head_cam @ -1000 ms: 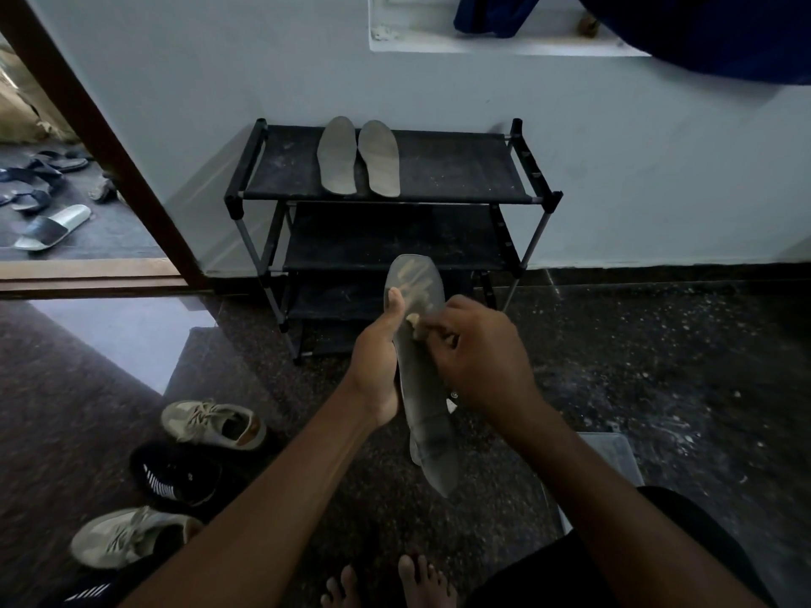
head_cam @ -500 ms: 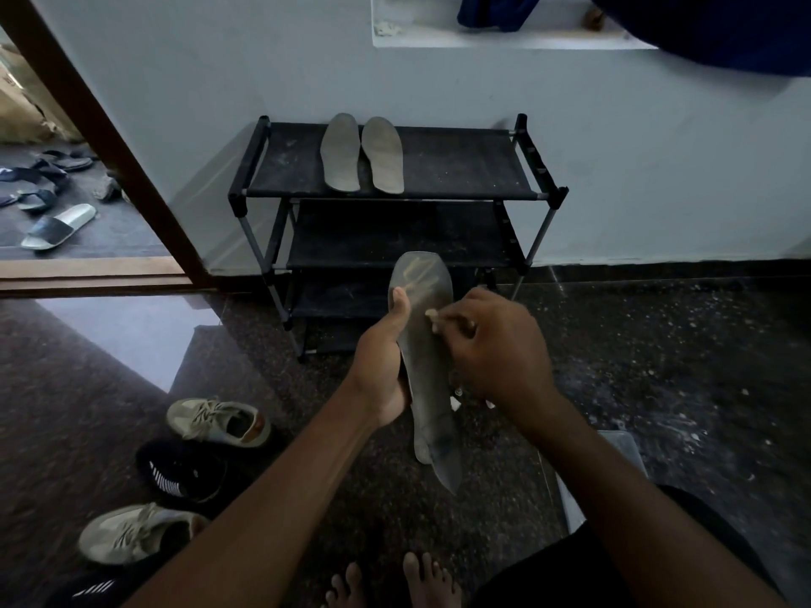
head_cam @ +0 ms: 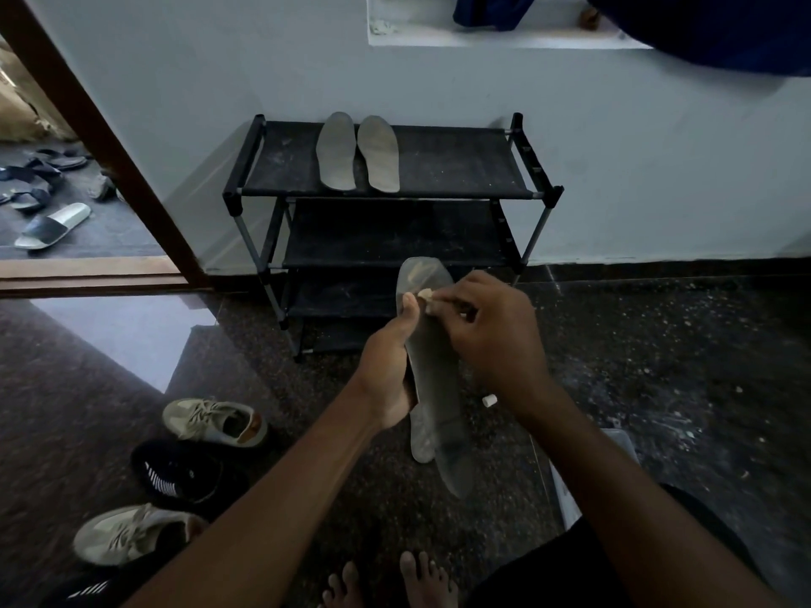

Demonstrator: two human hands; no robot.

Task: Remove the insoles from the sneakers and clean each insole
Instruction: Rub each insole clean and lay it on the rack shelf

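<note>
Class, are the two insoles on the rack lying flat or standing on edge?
Flat: both insoles lie side by side on the rack's top shelf, whole outlines showing.

Matt grey foam insole (head_cam: 432, 370); dusty black fabric rack (head_cam: 439, 168); glossy speckled stone floor (head_cam: 658, 366).

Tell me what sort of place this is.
Most likely the entryway of a home, just inside an open door. A black shoe rack stands against the wall, sneakers lie on the dark stone floor near it, and slippers are scattered beyond the doorway.
</note>
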